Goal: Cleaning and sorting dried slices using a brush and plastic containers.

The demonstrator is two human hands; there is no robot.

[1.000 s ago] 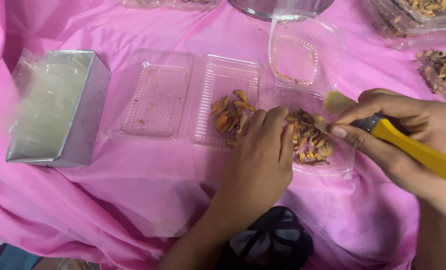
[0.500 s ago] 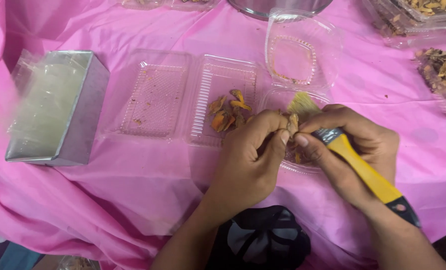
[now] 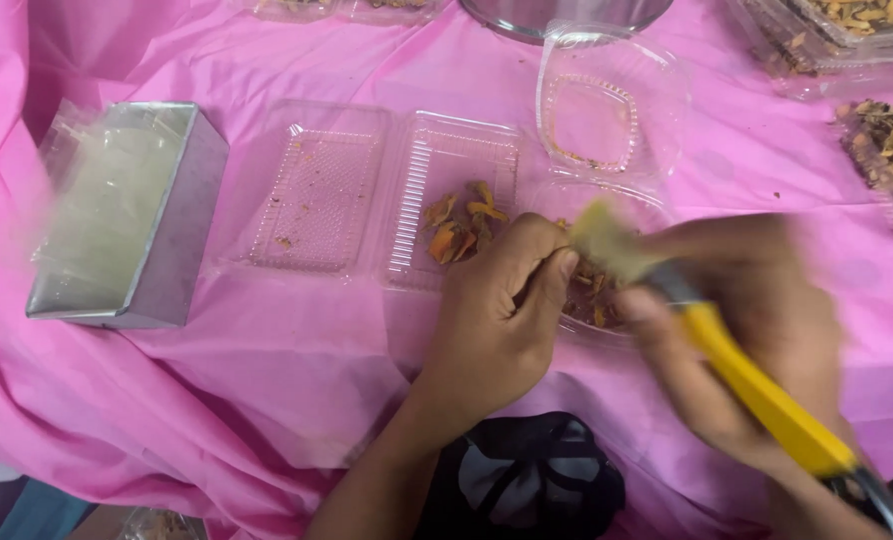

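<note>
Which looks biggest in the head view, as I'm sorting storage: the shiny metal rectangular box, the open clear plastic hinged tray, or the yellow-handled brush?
1. Open clear plastic hinged tray, both halves counted.
2. Shiny metal rectangular box, somewhat smaller.
3. Yellow-handled brush, slimmest; blurred and nearer the camera, so unsure.

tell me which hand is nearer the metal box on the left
Left. The left hand rests at the clear trays, closer to the metal box; the right hand, holding a yellow-handled brush, is farther right.

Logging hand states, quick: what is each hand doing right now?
Left hand: curled shut, fingertips pinching something too small to tell.
Right hand: blurred, closed around the yellow-handled brush.
</note>
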